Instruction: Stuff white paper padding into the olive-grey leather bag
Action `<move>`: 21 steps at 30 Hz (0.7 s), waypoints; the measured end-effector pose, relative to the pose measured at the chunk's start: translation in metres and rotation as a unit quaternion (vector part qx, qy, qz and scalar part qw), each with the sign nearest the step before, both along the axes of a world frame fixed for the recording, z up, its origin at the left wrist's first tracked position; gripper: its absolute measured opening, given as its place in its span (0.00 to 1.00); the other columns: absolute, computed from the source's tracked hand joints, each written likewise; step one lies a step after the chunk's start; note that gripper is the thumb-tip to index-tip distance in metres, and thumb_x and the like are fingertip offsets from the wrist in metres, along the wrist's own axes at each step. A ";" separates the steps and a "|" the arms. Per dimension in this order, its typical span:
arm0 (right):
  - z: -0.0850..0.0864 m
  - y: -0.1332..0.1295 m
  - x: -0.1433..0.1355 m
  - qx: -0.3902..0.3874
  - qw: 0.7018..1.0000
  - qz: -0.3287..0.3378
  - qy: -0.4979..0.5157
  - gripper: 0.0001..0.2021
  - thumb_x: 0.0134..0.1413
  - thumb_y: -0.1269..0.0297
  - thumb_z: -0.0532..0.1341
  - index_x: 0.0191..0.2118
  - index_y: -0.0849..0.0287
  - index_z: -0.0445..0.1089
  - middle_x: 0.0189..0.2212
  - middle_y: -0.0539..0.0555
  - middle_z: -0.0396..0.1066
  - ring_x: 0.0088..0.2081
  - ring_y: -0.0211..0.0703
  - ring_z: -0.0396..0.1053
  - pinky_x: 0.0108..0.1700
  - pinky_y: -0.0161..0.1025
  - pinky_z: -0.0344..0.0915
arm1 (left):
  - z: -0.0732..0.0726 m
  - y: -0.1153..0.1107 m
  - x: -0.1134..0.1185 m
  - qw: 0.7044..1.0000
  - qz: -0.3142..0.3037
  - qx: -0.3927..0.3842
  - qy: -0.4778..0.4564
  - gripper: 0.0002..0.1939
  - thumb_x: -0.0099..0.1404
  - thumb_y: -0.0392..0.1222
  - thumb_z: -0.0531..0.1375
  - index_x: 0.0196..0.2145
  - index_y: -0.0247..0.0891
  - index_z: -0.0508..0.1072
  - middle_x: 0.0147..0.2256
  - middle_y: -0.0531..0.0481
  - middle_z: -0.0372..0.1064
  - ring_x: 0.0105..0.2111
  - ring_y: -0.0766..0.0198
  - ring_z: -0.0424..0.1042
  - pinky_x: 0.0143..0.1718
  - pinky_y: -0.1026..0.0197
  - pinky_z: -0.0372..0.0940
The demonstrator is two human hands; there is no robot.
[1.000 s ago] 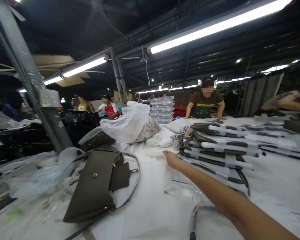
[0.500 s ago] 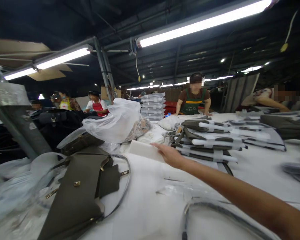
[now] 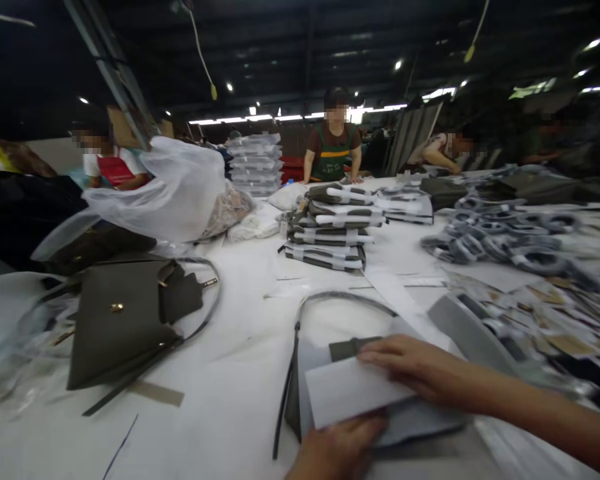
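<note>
My right hand (image 3: 420,367) holds a white foam sheet (image 3: 350,395) flat on top of a grey-wrapped bag (image 3: 410,427) lying in front of me. At the bottom edge my left hand (image 3: 337,450) touches the sheet's near edge and the bag under it. A dark strap (image 3: 300,320) loops out from the bag toward the table's middle. An olive-green handbag (image 3: 120,320) with a gold clasp lies flat to the left, apart from both hands.
A stack of wrapped olive bags (image 3: 330,230) stands mid-table on the white table (image 3: 240,347). A clear plastic bag (image 3: 175,190) bulges at the back left. Coiled straps (image 3: 500,237) and paper tags (image 3: 560,320) spread to the right. Several people work across the table.
My right hand picked up the white foam sheet from far across the table and brought it back onto the bag in front of me. My left hand has come into view. The view tilted down.
</note>
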State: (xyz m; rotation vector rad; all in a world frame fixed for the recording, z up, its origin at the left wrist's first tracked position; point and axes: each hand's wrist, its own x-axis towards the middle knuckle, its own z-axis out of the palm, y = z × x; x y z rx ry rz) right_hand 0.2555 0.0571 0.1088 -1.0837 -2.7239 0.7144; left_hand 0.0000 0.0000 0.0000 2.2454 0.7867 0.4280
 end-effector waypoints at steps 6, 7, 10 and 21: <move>-0.032 -0.016 0.011 0.031 0.998 0.037 -0.036 0.27 0.63 0.48 0.58 0.65 0.47 0.60 0.65 0.62 0.59 0.62 0.59 0.60 0.62 0.61 0.57 | 0.020 -0.011 0.008 0.990 0.021 0.136 0.037 0.30 0.64 0.30 0.57 0.62 0.47 0.62 0.57 0.52 0.70 0.53 0.59 0.73 0.57 0.56 0.68; -0.029 -0.016 0.012 0.033 0.999 0.029 -0.032 0.25 0.64 0.49 0.57 0.65 0.46 0.61 0.64 0.62 0.60 0.62 0.58 0.61 0.62 0.60 0.58 | 0.021 -0.012 0.008 0.987 0.021 0.151 0.039 0.29 0.65 0.30 0.57 0.62 0.45 0.62 0.58 0.51 0.69 0.55 0.60 0.71 0.59 0.55 0.66; -0.016 -0.021 0.014 0.052 0.998 -0.016 0.021 0.21 0.67 0.53 0.55 0.63 0.43 0.64 0.64 0.57 0.61 0.62 0.53 0.60 0.63 0.54 0.57 | 0.019 -0.013 0.007 0.982 0.007 0.183 0.042 0.28 0.66 0.29 0.56 0.62 0.41 0.62 0.62 0.48 0.64 0.61 0.61 0.64 0.64 0.52 0.59; -0.042 -0.050 0.003 0.134 0.991 -0.018 -0.023 0.22 0.62 0.61 0.59 0.60 0.41 0.67 0.64 0.57 0.61 0.60 0.58 0.60 0.60 0.60 0.56 | 0.015 -0.016 0.006 0.983 0.020 0.164 0.080 0.29 0.68 0.33 0.56 0.64 0.48 0.59 0.56 0.52 0.72 0.50 0.59 0.75 0.52 0.55 0.72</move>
